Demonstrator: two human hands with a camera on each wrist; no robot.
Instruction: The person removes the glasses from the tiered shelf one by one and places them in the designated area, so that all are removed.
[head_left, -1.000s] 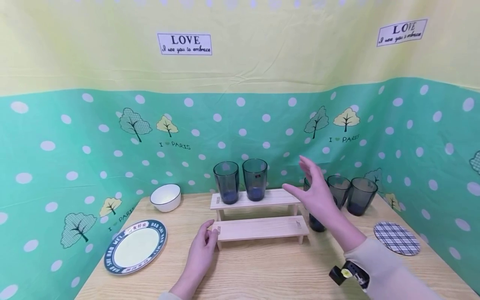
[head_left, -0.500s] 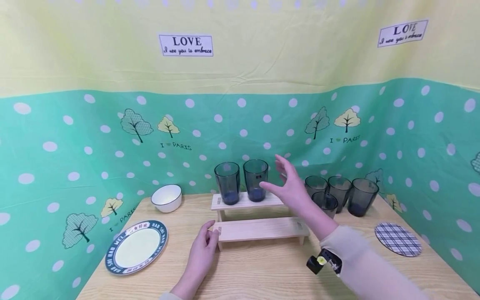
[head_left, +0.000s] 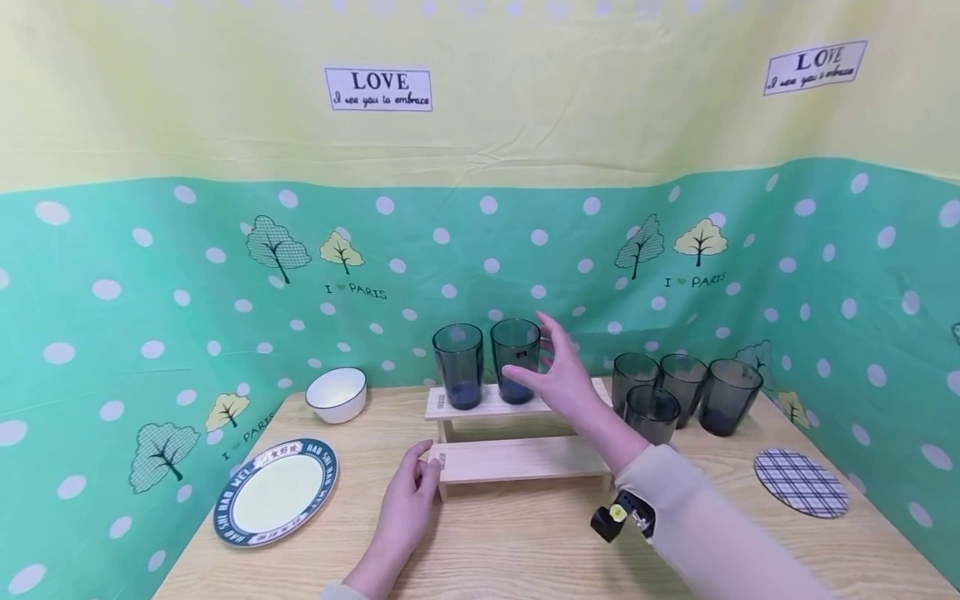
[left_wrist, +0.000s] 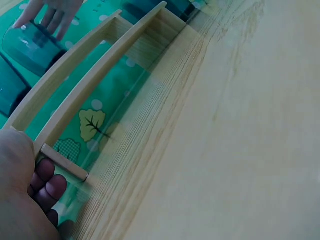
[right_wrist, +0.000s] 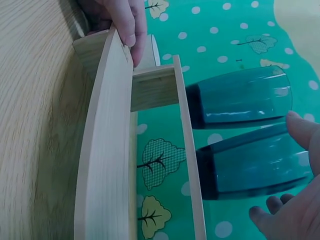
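Observation:
My left hand (head_left: pixel 405 504) grips the left end of the lower tier of a two-tier wooden rack (head_left: pixel 517 460). In the left wrist view, its fingers (left_wrist: pixel 52 190) curl beside the rack's end leg. On the upper tier, two dark blue-grey glass tumblers stand upright, a left tumbler (head_left: pixel 458 367) and a right tumbler (head_left: pixel 513 354) with a small red label. My right hand (head_left: pixel 558 379) reaches round the right tumbler with thumb and fingers spread apart. In the right wrist view, its thumb (right_wrist: pixel 297 127) is close to that tumbler's rim, with the other fingers on the opposite side.
Several more tumblers (head_left: pixel 729 396) stand grouped on the table right of the rack. A checked round mat (head_left: pixel 801 483) lies at the right edge. On the left are a white bowl (head_left: pixel 336 396) and a blue-rimmed plate (head_left: pixel 276 493). A green dotted curtain (head_left: pixel 390 225) hangs behind.
My right hand has moved left from in front of the grouped tumblers to the right tumbler on the upper tier. The left hand keeps its place on the rack.

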